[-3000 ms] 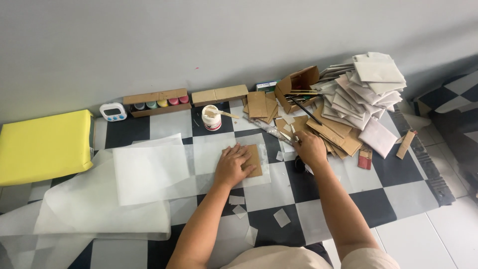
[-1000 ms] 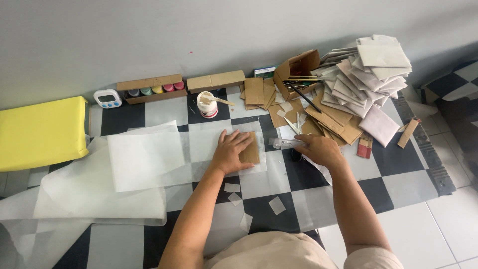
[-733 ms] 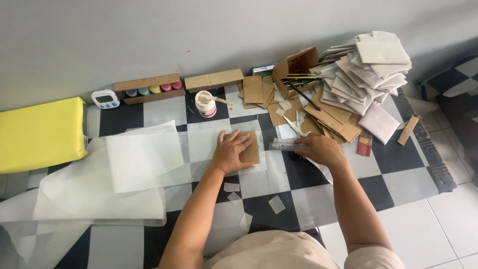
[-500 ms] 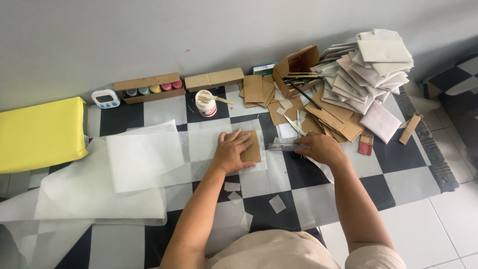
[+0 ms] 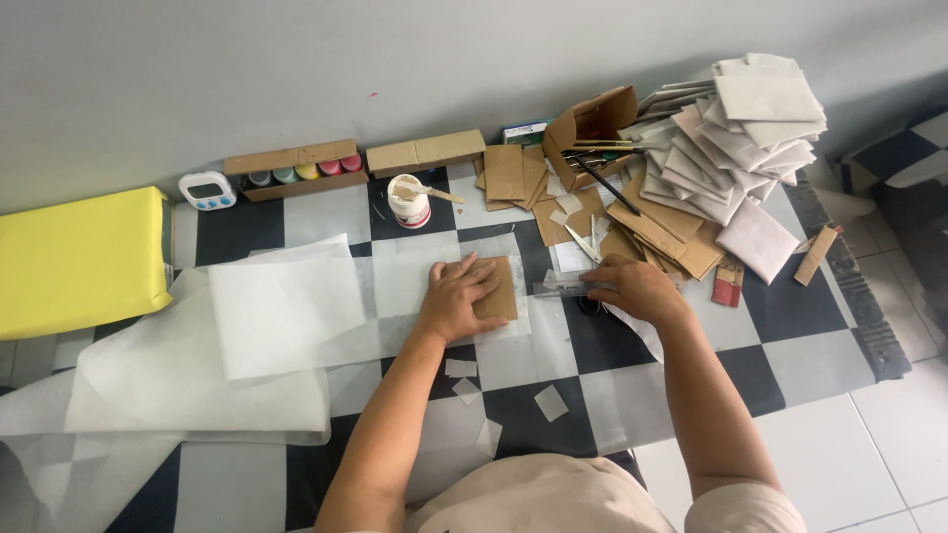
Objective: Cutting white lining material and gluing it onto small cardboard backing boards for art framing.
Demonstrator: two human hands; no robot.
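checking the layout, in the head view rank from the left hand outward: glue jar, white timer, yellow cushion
1. Glue jar, just beyond the left hand, toward the wall.
2. White timer, farther left by the wall.
3. Yellow cushion, far left edge.

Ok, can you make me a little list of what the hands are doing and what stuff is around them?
left hand: left hand pressed flat on a brown cardboard piece
right hand: right hand on a clear ruler
under the cardboard: translucent paper sheet
floor cover: black and white checkered mat
behind the hands: white glue pot with a stick in it
far right: pile of white envelopes
far left: yellow pad
by the wall: small white timer
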